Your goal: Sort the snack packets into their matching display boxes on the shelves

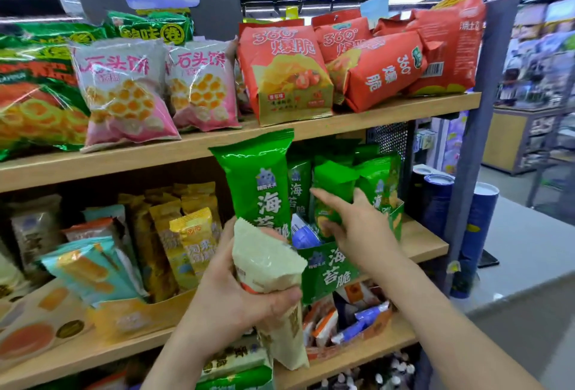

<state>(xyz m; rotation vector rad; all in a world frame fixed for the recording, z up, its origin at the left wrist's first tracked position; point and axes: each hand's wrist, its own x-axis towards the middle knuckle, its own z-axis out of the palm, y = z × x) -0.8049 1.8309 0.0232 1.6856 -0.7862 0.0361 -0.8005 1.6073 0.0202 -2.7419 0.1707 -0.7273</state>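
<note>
Green packet [258,190] upright in left hand [230,296], gripped low in one bundle with pale packet [267,262] in front of it and second pale packet [289,346] hanging below the fist. Left hand curled tight round all three, thumb across the front. Bundle up in front of middle shelf [432,243], just left of green box [329,271], not inside it. Same white print on held green packet and on box front.

Right hand [361,231] reaching into green box from the right, narrow: index finger above, thumb below, pinching lower part of boxed green packet [334,184]. Other fingers hidden behind the hand. More green packets [379,184] standing in same box, leaning slightly. Blue packet [303,234] lying at the box front, between the two hands.

Left on middle shelf: yellow packets [189,234] upright in yellow box [140,315], teal packets [90,268] tilted beside them.

Top shelf [373,115]: red bags [286,72] at right, some toppled; pink bags [124,90] in the middle; big green bags [40,78] at far left.

Lower shelf [373,346]: orange box [373,327] of mixed small packets, directly under green box. Print too blurred to read.

Blue tubes [479,224] standing right of the rack.
</note>
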